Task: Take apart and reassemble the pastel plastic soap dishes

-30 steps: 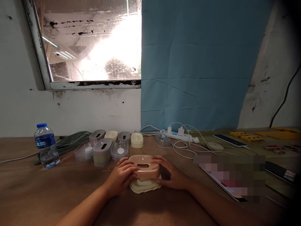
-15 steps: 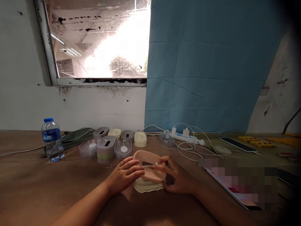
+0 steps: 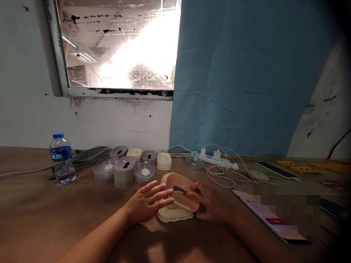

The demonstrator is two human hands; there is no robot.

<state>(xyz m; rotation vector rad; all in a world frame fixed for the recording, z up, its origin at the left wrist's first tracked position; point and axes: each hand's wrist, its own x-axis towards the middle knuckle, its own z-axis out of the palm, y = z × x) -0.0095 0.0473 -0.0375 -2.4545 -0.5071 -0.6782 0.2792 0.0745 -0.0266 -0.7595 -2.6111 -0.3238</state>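
Two grips are at work: the right grip [image 3: 210, 202] grasps a tilted pink lid [image 3: 185, 201] at its right side; the left grip [image 3: 148, 204] is loose, fingers spread, contact with the lid unclear. The lid leans over a cream piece [image 3: 175, 216] on the table [image 3: 90, 212]. A lilac container [image 3: 125, 177] and clear containers [image 3: 144, 173] crowd behind; cables [image 3: 218, 174] and a lit screen [image 3: 270, 216] flank the right.

**Concealed and Truncated Items**

The left hand [image 3: 150, 203] covers the left side of the peach lid [image 3: 184, 202]. The peach lid hides the rear of the cream piece [image 3: 175, 216]. Pixelation masks part of the tablet [image 3: 263, 209]. The top edge truncates the window [image 3: 123, 47].
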